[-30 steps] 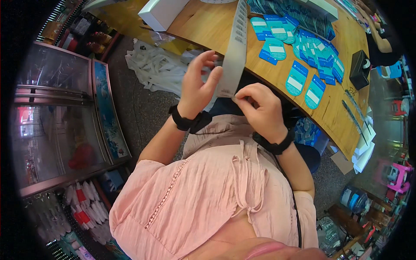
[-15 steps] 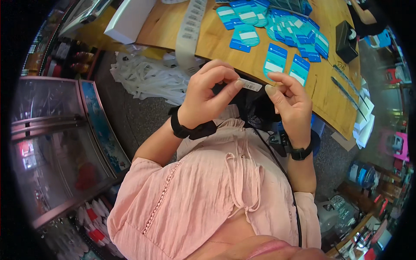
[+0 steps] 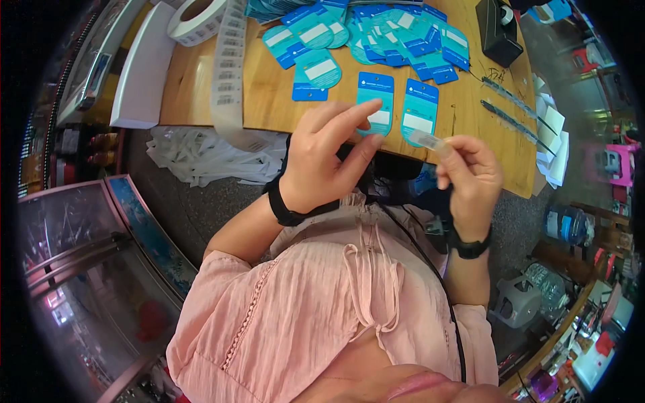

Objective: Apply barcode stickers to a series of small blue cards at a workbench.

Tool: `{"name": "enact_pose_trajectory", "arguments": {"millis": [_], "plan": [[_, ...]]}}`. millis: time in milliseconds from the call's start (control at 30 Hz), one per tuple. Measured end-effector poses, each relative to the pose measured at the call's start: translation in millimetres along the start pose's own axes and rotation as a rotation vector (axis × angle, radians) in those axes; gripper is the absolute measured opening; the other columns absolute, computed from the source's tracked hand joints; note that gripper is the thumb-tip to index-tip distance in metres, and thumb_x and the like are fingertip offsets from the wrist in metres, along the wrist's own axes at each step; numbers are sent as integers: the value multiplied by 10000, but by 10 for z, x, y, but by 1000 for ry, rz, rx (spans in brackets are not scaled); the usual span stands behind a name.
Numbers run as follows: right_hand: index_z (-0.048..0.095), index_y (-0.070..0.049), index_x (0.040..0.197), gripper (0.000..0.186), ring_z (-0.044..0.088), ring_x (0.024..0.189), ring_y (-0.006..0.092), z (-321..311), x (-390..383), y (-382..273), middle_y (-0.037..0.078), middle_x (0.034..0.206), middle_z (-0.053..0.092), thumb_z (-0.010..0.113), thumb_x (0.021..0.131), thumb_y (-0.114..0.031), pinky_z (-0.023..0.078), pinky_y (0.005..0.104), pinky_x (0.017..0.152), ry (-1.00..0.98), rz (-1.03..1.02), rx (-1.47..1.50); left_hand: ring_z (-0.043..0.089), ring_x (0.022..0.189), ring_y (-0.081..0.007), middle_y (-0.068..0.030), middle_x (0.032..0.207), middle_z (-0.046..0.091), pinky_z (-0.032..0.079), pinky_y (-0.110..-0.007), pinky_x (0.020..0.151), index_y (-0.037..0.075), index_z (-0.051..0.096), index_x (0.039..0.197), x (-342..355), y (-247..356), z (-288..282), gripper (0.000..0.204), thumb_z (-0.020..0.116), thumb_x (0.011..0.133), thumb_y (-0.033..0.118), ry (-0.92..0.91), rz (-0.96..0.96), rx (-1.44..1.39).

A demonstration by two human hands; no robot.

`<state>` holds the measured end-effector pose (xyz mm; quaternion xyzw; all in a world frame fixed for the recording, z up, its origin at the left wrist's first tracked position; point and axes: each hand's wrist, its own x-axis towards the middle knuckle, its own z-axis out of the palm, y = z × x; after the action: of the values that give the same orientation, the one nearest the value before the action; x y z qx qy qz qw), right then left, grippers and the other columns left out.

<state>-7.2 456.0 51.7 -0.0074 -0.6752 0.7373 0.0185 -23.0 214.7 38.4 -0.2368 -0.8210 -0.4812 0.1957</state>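
My right hand (image 3: 470, 171) pinches a small white barcode label (image 3: 424, 138) between thumb and forefinger. The label hovers at the lower end of a blue and teal card (image 3: 420, 111); whether they touch, I cannot tell. To its left my left hand (image 3: 329, 144) is empty, its thumb and forefinger spread apart. Those fingertips are close to a second blue and teal card (image 3: 375, 94) and cover part of it. Both cards lie side by side by the table's near edge, each with a white panel.
A pile of similar cards (image 3: 403, 37) covers the back of the wooden table (image 3: 269, 107). A label strip (image 3: 228, 74) runs from a roll (image 3: 195, 23) over the near edge. A black tape dispenser (image 3: 498, 33) and dark strips (image 3: 514, 121) are at the right.
The label has gone from between both hands into my right hand alone, moving right toward the right card. My left finger and thumb have parted. The view has shifted over the table.
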Motion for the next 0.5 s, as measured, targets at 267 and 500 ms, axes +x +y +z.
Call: {"name": "enact_pose_trajectory", "arguments": {"millis": [267,500], "plan": [[752,26,1094,163,628,653,42,-191,341,-268,22,856,727,789,1003,-105,497,190,548,-85,317,-176,610,1085,-231,32,1176,652,453,-443,954,258,775,1260,115,-146,59,464,855,804,287,-222,324,419],[758,-14,1095,165,619,605,39,-52,530,-349,6,837,723,781,1017,-157,482,185,508,-58,478,-256,602,1085,-211,49,1185,641,456,-437,962,290,778,1251,88,-211,109,514,860,743,299,-195,333,447]]}}
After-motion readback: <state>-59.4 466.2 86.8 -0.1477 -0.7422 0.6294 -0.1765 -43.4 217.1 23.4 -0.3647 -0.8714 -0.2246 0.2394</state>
